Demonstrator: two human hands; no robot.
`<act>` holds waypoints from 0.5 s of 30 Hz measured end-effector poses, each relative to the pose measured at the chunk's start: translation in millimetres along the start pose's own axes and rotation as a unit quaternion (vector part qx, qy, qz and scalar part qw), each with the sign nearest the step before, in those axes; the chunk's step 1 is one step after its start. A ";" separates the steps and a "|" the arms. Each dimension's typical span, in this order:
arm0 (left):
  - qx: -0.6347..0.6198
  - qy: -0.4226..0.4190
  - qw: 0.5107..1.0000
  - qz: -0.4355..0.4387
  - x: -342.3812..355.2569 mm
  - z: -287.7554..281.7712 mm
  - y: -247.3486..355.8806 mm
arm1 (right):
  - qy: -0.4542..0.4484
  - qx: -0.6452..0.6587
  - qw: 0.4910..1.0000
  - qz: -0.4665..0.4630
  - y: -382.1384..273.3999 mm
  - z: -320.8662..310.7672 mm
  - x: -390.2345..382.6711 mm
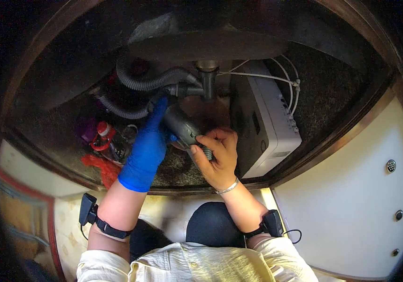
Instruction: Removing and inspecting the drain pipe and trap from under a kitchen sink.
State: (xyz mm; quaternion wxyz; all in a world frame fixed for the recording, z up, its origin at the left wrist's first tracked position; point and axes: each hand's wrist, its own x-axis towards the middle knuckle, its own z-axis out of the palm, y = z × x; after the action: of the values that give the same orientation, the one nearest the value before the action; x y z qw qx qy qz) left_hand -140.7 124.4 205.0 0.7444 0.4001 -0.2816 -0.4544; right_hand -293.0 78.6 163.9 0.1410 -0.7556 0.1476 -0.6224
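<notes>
Under a dark basin, my left hand point(144, 150), in a blue glove, grips a dark grey plastic fitting point(181, 123), its index finger stretched up along it. My bare right hand point(220, 155) holds the fitting's lower end, thumb and fingers curled on it, beside a short piece of ribbed hose point(207, 152). Above my hands is the drain pipe point(208, 84) with a side branch. A grey corrugated hose point(150, 83) curves into it from the upper left; another hose point(121, 111) runs behind my left hand.
A white box appliance point(271, 141) with white tubes point(291, 105) stands at the right inside the cabinet. At the left lie a red-capped bottle point(103, 130), a purple item point(86, 132) and a red plastic bag point(99, 164). An open white door point(340, 197) is at the right.
</notes>
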 end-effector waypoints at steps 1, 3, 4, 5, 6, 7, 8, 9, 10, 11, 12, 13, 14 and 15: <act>0.011 0.012 1.000 0.012 -2.8 7.0 1.8 | -0.002 0.002 1.000 0.000 1.6 -1.6 0.8; 0.023 0.024 0.999 0.023 -3.3 11.8 1.7 | 0.020 0.034 0.998 0.040 3.0 -1.9 1.7; 0.031 0.028 0.998 0.047 -1.6 11.3 0.9 | 0.020 0.035 0.998 0.040 1.4 -1.0 2.0; 0.038 0.031 0.996 0.071 -0.7 10.8 0.7 | 0.020 0.059 0.994 0.085 -1.4 -0.2 2.3; 0.038 0.030 0.996 0.071 -0.4 9.9 -0.3 | 0.020 0.080 0.988 0.130 -2.6 0.1 1.4; 0.056 0.035 0.994 0.084 -0.4 8.7 -0.8 | 0.021 0.079 0.988 0.129 -2.7 0.1 0.2; 0.075 0.040 0.992 0.097 -0.6 7.9 -1.0 | 0.018 0.084 0.985 0.149 -2.5 0.2 -1.1; 0.074 0.039 0.992 0.097 -2.1 10.3 0.0 | 0.014 0.090 0.981 0.169 -2.0 -0.4 -1.5; 0.098 0.027 0.989 0.107 -4.6 14.7 2.7 | 0.015 0.089 0.982 0.168 -1.6 -1.0 -1.2; 0.121 0.016 0.986 0.118 -5.4 17.4 4.0 | 0.016 0.089 0.981 0.169 -1.2 -1.7 -0.6; 0.121 0.015 0.985 0.118 -5.6 16.5 4.3 | 0.016 0.091 0.981 0.170 -2.0 -2.4 0.0; 0.154 0.011 0.979 0.130 -5.0 14.5 4.4 | 0.016 0.091 0.981 0.169 -2.6 -2.7 0.9; 0.186 0.006 0.972 0.141 -4.6 13.8 4.8 | 0.022 0.089 0.982 0.168 -3.0 -2.7 2.2; 0.186 0.006 0.972 0.141 -4.8 15.1 4.9 | 0.027 0.087 0.982 0.168 -3.0 -2.3 2.2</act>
State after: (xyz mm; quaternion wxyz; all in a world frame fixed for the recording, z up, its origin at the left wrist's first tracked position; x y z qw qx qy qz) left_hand -152.4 124.9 216.8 0.7151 0.4904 -0.4107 -0.2818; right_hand -294.7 80.4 167.6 0.3042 -0.6878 0.2215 -0.6208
